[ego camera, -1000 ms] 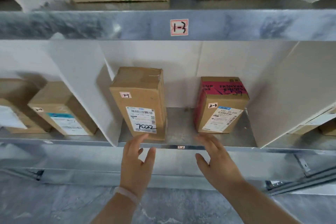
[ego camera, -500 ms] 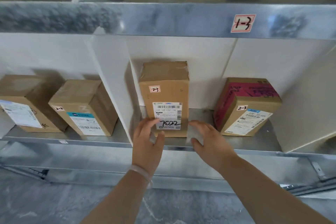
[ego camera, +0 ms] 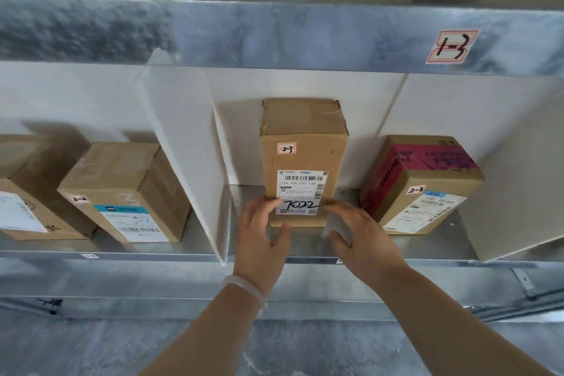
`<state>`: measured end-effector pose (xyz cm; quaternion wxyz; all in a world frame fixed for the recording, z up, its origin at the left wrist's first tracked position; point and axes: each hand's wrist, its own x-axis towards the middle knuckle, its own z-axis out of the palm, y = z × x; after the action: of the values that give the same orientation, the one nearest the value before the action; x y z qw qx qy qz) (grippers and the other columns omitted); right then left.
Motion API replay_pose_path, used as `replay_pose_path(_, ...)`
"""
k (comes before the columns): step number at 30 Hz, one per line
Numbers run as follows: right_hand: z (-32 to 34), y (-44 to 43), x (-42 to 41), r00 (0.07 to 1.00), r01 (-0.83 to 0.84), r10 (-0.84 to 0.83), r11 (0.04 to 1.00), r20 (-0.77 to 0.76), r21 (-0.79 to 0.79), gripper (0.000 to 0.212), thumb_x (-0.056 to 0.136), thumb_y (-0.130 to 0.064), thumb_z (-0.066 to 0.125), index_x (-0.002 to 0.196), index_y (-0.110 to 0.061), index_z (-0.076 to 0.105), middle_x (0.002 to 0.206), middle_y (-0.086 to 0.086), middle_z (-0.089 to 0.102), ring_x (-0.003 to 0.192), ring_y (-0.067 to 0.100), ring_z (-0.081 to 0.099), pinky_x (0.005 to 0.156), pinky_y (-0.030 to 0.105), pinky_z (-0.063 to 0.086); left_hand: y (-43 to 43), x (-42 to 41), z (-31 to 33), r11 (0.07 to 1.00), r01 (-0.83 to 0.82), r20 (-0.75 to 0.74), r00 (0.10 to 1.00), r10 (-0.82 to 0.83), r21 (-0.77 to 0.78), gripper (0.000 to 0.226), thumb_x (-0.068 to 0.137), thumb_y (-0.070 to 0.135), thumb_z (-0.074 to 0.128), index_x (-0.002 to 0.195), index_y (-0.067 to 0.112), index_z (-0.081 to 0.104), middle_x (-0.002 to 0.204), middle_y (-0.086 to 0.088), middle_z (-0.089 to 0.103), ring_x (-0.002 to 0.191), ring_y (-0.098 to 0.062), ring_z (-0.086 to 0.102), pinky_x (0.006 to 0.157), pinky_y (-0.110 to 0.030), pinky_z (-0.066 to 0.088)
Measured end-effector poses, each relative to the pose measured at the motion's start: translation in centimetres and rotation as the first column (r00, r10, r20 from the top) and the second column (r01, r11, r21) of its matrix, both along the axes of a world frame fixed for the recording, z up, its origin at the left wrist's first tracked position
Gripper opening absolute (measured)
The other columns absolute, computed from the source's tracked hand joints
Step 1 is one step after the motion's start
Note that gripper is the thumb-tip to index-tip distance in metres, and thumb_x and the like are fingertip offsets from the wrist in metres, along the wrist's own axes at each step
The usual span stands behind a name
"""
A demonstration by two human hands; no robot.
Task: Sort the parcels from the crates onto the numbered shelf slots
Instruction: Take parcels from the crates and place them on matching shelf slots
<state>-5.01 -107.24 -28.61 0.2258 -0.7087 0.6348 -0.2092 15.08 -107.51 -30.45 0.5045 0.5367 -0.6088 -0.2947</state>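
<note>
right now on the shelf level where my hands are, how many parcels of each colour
plain brown parcels: 3
red-topped parcel: 1
total: 4

Left hand [ego camera: 262, 232] and right hand [ego camera: 363, 238] forward, just apart, fingers [ego camera: 259, 207] relaxed, nearly straight.

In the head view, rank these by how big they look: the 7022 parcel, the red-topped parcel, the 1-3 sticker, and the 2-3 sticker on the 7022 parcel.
1. 7022 parcel and red-topped parcel: too alike to rank.
2. 1-3 sticker.
3. 2-3 sticker, smallest.
</note>
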Motion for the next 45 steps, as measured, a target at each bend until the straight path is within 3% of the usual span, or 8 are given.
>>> replay_pose_path(8, -0.1, -0.4, 0.0, 0.998, -0.06, 0.06, 0.998, -0.013, -0.007, 0.057, 0.087, -0.019, 0.056, 0.139, -0.039, 0.043, 0.147, -0.023, 0.038, 0.131, -0.001, 0.036, 0.102, 0.016, 0.03, 0.3, 0.0, 0.1, 1.0, 0.016, 0.092, 0.996, -0.017, 0.009, 0.049, 0.085, 0.022, 0.06, 0.129, 0.04, 0.049, 0.133, 0.038, 0.035, 0.13, 0.001, 0.04, 0.104, -0.045, 0.046)
replay_pose_path(13, -0.1, 1.3, 0.4, 0.996, -0.093, 0.092, 0.994, -0.012, -0.063, 0.058, 0.088, -0.02, 0.058, 0.139, -0.04, 0.04, 0.145, -0.016, 0.042, 0.132, 0.007, 0.038, 0.107, 0.024, 0.033, 3.1, 1.4, 0.1, 0.995, -0.039, 0.183, 0.983, 0.022, 0.092, 0.053, 0.09, 0.017, 0.067, 0.138, 0.029, 0.049, 0.145, 0.005, 0.042, 0.138, -0.013, 0.038, 0.106, -0.048, 0.044)
replay_pose_path(23, 1.2, 5.1, 6.2, 0.914, -0.403, 0.406, 0.904, -0.008, -0.14, 0.046, 0.088, -0.027, 0.058, 0.132, -0.037, 0.049, 0.132, -0.018, 0.05, 0.123, 0.001, 0.043, 0.104, 0.016, 0.032, 10.3, 6.0, 2.2, 0.964, -0.267, 0.245, 0.935, 0.259, 0.001, 0.046, 0.086, 0.009, 0.071, 0.127, 0.025, 0.059, 0.13, 0.019, 0.05, 0.121, -0.012, 0.053, 0.098, -0.045, 0.052)
replay_pose_path(30, 1.5, 6.2, 14.5, 0.802, -0.596, 0.595, 0.798, -0.046, -0.09, 0.049, 0.092, -0.044, 0.039, 0.136, -0.055, 0.023, 0.144, -0.032, 0.032, 0.132, -0.011, 0.025, 0.111, 0.013, 0.02, 9.9, 15.0, 3.9, 0.895, -0.443, 0.213, 0.871, 0.443, -0.053, 0.051, 0.087, 0.012, 0.069, 0.133, 0.029, 0.052, 0.137, 0.006, 0.049, 0.127, -0.018, 0.049, 0.102, -0.045, 0.05)
replay_pose_path(34, 0.9, 5.7, 19.7, 0.871, -0.492, 0.49, 0.869, -0.037, -0.056, 0.056, 0.092, -0.041, 0.047, 0.139, -0.054, 0.021, 0.149, -0.029, 0.024, 0.136, -0.006, 0.024, 0.109, 0.01, 0.013, 7.5, 19.8, 3.9, 0.88, -0.47, 0.178, 0.862, 0.474, -0.068, 0.069, 0.085, 0.009, 0.073, 0.14, 0.031, 0.038, 0.143, -0.004, 0.042, 0.132, -0.023, 0.043, 0.104, -0.051, 0.047)
replay_pose_path(37, 0.5, 4.8, 23.1, 0.926, -0.378, 0.377, 0.925, -0.03, -0.033, 0.059, 0.092, -0.037, 0.052, 0.144, -0.046, 0.025, 0.152, -0.021, 0.023, 0.137, 0.005, 0.03, 0.11, 0.021, 0.029, 5.5, 22.5, 3.2, 0.901, -0.431, 0.128, 0.897, 0.422, 0.049, 0.083, 0.086, 0.012, 0.072, 0.15, 0.03, 0.023, 0.146, -0.008, 0.04, 0.136, -0.025, 0.041, 0.108, -0.051, 0.043)
replay_pose_path(41, 0.1, 3.3, 25.8, 0.979, -0.189, 0.193, 0.98, -0.068, 0.056, 0.061, 0.091, -0.033, 0.052, 0.144, -0.044, 0.025, 0.155, -0.018, 0.019, 0.136, 0.011, 0.032, 0.104, 0.031, 0.042, 2.9, 25.0, 1.8, 0.953, -0.226, 0.009, 0.973, 0.229, 0.2, 0.078, 0.091, 0.013, 0.067, 0.153, 0.028, 0.022, 0.144, -0.004, 0.044, 0.136, -0.022, 0.042, 0.11, -0.048, 0.041)
replay_pose_path(45, -0.1, 2.1, 27.5, 0.993, -0.114, 0.117, 0.99, -0.02, 0.088, 0.066, 0.089, -0.025, 0.054, 0.146, -0.043, 0.026, 0.152, -0.017, 0.028, 0.133, 0.013, 0.04, 0.106, 0.035, 0.042, 1.2, 26.5, 1.3, 0.976, -0.027, -0.048, 0.998, 0.038, 0.215, 0.071, 0.093, 0.015, 0.064, 0.151, 0.031, 0.025, 0.138, 0.0, 0.053, 0.133, -0.025, 0.047, 0.108, -0.047, 0.044)
